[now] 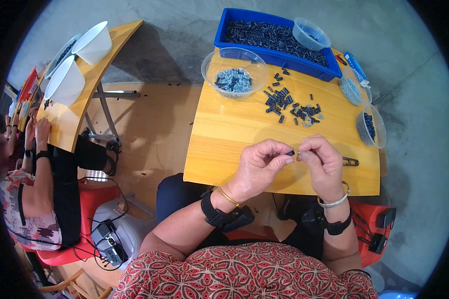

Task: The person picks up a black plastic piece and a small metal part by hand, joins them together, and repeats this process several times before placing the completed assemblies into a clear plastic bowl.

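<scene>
Over the near part of the wooden table (219,144), my left hand (262,164) pinches a small black plastic piece (290,153) between thumb and forefinger. Facing it, a short gap away, my right hand (323,167) is closed in a pinch on a tiny silvery piece (299,156), mostly hidden by the fingertips. Beyond both hands lies a loose pile of small black pieces (279,99), with a few silvery bits at its right side. A dark, elongated loop-shaped tool (351,162) rests just right of my right hand, partly covered by it.
A blue tray (284,64) of black pieces stands at the far edge, a clear tub (312,35) in it. A round tub (234,72) of silvery and black parts sits left. Two small tubs (354,87) (371,127) line the right edge. Another person (35,199) works at a table leftward.
</scene>
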Action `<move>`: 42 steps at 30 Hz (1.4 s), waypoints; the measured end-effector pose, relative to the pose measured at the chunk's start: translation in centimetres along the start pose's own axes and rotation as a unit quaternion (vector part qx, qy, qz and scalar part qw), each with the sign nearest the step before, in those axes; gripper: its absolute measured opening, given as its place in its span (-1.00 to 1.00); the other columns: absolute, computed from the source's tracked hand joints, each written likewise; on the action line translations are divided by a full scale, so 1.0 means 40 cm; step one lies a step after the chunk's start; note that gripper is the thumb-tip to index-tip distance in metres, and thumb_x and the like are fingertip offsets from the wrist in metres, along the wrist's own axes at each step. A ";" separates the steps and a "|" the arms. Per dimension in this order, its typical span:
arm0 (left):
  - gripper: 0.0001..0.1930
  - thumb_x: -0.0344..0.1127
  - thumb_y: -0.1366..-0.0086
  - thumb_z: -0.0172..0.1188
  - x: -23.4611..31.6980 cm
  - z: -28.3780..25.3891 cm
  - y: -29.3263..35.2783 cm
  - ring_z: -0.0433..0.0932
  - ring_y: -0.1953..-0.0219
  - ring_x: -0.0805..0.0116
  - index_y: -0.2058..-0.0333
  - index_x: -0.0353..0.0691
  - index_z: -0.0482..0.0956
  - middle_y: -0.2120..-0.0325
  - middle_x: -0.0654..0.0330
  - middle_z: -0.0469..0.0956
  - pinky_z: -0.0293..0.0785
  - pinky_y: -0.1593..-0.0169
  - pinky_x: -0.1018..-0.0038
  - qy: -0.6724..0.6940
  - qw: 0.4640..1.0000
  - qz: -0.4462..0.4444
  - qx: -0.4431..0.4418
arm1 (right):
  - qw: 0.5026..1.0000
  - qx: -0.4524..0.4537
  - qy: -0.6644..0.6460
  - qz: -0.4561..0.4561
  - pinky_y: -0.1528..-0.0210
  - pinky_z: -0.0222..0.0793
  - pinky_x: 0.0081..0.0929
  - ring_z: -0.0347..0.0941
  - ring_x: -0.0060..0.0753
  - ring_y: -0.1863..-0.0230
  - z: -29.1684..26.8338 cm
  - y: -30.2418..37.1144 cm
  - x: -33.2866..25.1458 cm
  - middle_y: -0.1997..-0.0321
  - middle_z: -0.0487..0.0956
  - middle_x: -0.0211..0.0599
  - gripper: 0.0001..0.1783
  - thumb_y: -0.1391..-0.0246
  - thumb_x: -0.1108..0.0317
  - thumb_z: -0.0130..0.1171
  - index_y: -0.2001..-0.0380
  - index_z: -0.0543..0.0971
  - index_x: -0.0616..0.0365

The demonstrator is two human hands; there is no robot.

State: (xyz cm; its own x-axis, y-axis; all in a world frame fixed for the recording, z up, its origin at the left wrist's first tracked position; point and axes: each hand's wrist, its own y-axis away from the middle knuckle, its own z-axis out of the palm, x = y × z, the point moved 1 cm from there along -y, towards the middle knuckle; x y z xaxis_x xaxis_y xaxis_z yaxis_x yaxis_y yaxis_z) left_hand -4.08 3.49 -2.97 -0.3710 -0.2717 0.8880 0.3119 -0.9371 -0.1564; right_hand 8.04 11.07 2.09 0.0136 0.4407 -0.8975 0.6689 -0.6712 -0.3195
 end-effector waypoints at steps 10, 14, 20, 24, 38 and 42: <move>-0.91 -0.51 -0.08 0.13 -0.001 0.000 -0.002 0.39 0.47 0.65 0.39 -0.33 0.47 0.54 0.29 0.48 0.35 0.38 0.70 -0.044 0.999 0.025 0.017 | 0.986 0.000 0.142 -0.083 0.51 0.22 -0.61 0.33 -0.46 0.55 0.011 -0.013 -0.013 0.54 0.40 -0.29 -0.92 0.12 0.63 0.02 0.49 0.43 0.24; -0.89 -0.52 -0.07 0.13 -0.001 -0.004 -0.003 0.39 0.54 0.64 0.36 -0.34 0.49 0.53 0.28 0.48 0.36 0.46 0.72 -0.083 0.996 0.016 0.014 | 0.983 -0.001 0.162 -0.087 0.53 0.23 -0.59 0.34 -0.41 0.56 0.009 -0.015 -0.018 0.55 0.41 -0.26 -0.91 0.13 0.63 0.01 0.50 0.43 0.24; -0.86 -0.45 -0.16 0.05 0.006 -0.009 -0.003 0.41 0.58 0.61 0.31 -0.37 0.48 0.53 0.26 0.48 0.37 0.47 0.69 -0.118 0.993 -0.013 -0.009 | 0.985 -0.008 0.162 -0.063 0.54 0.22 -0.58 0.34 -0.38 0.57 0.007 -0.015 -0.016 0.57 0.41 -0.25 -0.91 0.15 0.64 0.01 0.51 0.43 0.24; -0.83 -0.43 -0.18 0.01 -0.012 -0.012 -0.007 0.43 0.58 0.57 0.27 -0.38 0.47 0.53 0.25 0.47 0.38 0.47 0.67 -0.044 0.997 -0.046 -0.040 | 0.986 -0.009 0.161 -0.044 0.53 0.24 -0.59 0.35 -0.40 0.56 0.004 -0.015 -0.006 0.57 0.41 -0.26 -0.91 0.15 0.64 0.01 0.51 0.43 0.25; -0.84 -0.45 -0.17 0.02 -0.014 -0.013 -0.012 0.44 0.57 0.55 0.29 -0.38 0.47 0.51 0.22 0.49 0.39 0.47 0.66 -0.010 0.996 -0.088 -0.026 | 0.985 -0.032 0.163 -0.039 0.50 0.27 -0.57 0.39 -0.37 0.53 -0.002 -0.019 -0.007 0.56 0.43 -0.24 -0.89 0.19 0.67 0.01 0.53 0.44 0.25; -0.85 -0.46 -0.16 0.03 -0.015 -0.012 -0.009 0.45 0.57 0.55 0.30 -0.38 0.48 0.52 0.21 0.50 0.40 0.47 0.67 -0.015 0.996 -0.090 -0.015 | 0.982 -0.046 0.178 -0.035 0.50 0.27 -0.55 0.40 -0.32 0.53 -0.004 -0.020 -0.014 0.56 0.44 -0.23 -0.88 0.20 0.67 0.01 0.52 0.44 0.25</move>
State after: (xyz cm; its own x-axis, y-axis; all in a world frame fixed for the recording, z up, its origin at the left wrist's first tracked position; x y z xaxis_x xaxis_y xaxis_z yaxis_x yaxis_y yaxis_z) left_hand -4.39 3.89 -3.66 -0.3916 -0.0919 0.9155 0.2156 -0.9765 -0.0058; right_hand 7.63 11.44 2.90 0.2135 0.6761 -0.7051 0.7412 -0.5823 -0.3339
